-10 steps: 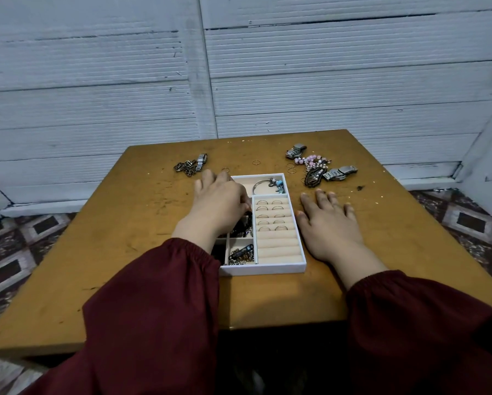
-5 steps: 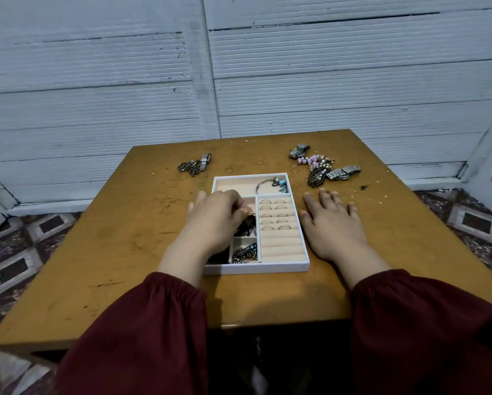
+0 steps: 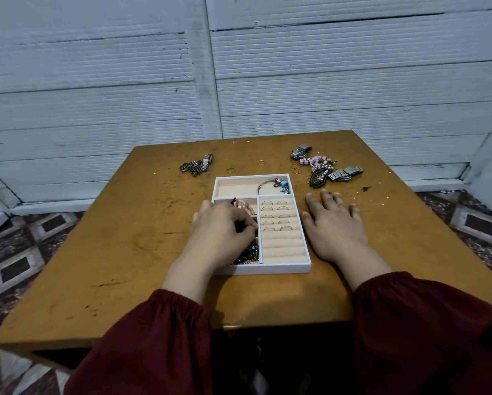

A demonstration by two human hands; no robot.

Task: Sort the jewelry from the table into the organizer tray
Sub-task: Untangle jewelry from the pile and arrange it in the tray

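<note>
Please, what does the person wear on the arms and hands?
The left sleeve and right sleeve are alike: long, loose, dark red cloth, each gathered into a ruffled elastic cuff at the wrist. The left hand and right hand are bare: no gloves, rings or watch show.

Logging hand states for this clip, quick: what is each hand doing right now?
Left hand: fingers curled over the organizer tray; whether they pinch anything cannot be told.
Right hand: open, flat on the table, holding nothing.
</note>
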